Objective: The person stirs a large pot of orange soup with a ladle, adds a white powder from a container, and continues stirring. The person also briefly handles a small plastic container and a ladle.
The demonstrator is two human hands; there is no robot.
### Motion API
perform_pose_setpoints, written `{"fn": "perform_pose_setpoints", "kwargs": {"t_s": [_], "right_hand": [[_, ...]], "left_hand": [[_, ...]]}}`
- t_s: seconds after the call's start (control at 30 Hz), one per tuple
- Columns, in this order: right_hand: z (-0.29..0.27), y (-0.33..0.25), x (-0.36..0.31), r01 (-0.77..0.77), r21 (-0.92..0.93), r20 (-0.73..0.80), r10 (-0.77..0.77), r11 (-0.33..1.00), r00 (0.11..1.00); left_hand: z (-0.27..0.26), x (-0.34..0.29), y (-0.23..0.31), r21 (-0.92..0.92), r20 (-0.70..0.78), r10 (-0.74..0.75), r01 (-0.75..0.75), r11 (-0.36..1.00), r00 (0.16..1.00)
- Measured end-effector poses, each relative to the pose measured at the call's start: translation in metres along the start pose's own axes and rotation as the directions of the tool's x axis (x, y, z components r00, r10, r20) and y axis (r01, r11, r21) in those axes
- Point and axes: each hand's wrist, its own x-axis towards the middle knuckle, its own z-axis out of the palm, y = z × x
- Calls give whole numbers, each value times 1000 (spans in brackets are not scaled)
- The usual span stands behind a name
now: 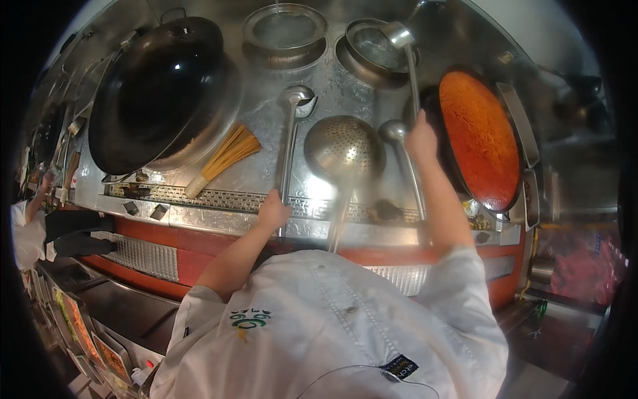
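My right hand (421, 138) is closed around the handle of a long metal ladle (411, 73). The ladle's bowl is over the rim of a round metal pot (362, 60) at the back. In front of me my left hand (273, 211) grips the handle of another long ladle (290, 143), whose head rests on the steel worktop. A second rounded metal edge shows beside that head. Between my hands lies a perforated skimmer (345, 147), its handle toward me. Just right of it is a further ladle (393, 130). A wide pan of orange-red sauce (480, 139) stands beside my right forearm.
A large black wok (156, 93) tilts at the left, with a bamboo brush (226, 159) near it. Another round pot (284, 30) sits at the back. A slotted drain (239, 199) runs along the front edge. Another person (32, 229) stands far left; food trays (80, 322) are lower left.
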Motion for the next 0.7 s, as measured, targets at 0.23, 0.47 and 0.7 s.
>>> {"fn": "perform_pose_setpoints", "kwargs": {"t_s": [0.23, 0.47, 0.7], "right_hand": [[44, -37, 88, -171, 218, 52, 163, 961, 985], [2, -42, 96, -681, 584, 682, -188, -441, 707], [-49, -1, -23, -596, 599, 596, -200, -535, 778]], "left_hand": [[-3, -7, -27, -6, -60, -10, 10, 1000, 998], [-18, -14, -42, -55, -45, 30, -32, 998, 999], [-24, -16, 19, 295, 87, 679, -670, 682, 729]]}}
